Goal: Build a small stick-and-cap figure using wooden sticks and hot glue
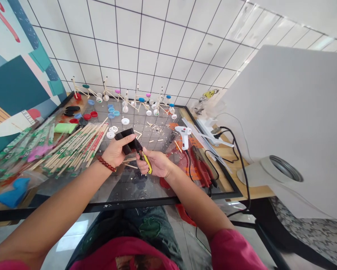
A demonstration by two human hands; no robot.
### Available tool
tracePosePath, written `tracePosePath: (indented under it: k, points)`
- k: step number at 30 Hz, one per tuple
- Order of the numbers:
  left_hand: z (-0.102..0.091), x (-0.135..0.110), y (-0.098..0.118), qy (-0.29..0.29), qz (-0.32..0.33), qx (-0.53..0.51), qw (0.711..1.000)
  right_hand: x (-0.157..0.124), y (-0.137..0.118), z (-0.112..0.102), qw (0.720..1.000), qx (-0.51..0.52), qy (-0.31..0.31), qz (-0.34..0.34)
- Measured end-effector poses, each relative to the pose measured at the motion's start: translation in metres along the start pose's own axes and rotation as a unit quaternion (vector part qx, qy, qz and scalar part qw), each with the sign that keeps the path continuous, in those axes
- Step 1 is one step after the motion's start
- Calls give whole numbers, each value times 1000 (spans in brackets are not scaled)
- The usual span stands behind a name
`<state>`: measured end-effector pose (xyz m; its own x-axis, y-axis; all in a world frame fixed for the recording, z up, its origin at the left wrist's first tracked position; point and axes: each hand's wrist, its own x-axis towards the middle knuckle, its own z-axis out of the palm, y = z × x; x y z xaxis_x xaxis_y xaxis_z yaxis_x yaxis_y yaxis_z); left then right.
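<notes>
My left hand (pixel 114 153), with a beaded bracelet at the wrist, pinches a small black sheet (pixel 125 139) over the middle of the table. My right hand (pixel 158 163) is closed round the black-and-yellow handles of scissors (pixel 149 165). The scissors point up and to the left, and their dark end meets the sheet's right edge. Black on black, the blades are hard to make out. Behind the hands lie white bottle caps (pixel 125 121) and cut wood scraps (pixel 154 127). Short stick pieces (pixel 131 160) lie under my hands.
Wrapped chopsticks (pixel 75 148) lie to the left, near blue clay (pixel 14 193). Several stick-and-cap models (pixel 141 100) stand along the tiled wall. A white glue gun (pixel 184 137), red-handled pliers (pixel 202 168) and black cables (pixel 243 168) are on the right.
</notes>
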<state>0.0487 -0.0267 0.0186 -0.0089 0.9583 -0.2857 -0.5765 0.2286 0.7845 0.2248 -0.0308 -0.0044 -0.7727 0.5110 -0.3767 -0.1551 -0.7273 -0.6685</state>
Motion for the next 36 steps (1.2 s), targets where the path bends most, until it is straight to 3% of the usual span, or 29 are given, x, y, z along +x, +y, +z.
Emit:
tracePosePath:
  k: [6,17,26,36]
  points:
    - [3,1,0,52,-17,-15,998,-1,-1,-1,1000,7,0,-13]
    - [-4,3,-5,-28,-19,33,999,-3,-3,2,1000,18,10,-18]
    - [-4,3,-6,-33,24,39,998,-4,-2,9,999,43,14,-27]
    - [-5,4,-8,-38,30,33,998,-2,0,9,999,49,7,-20]
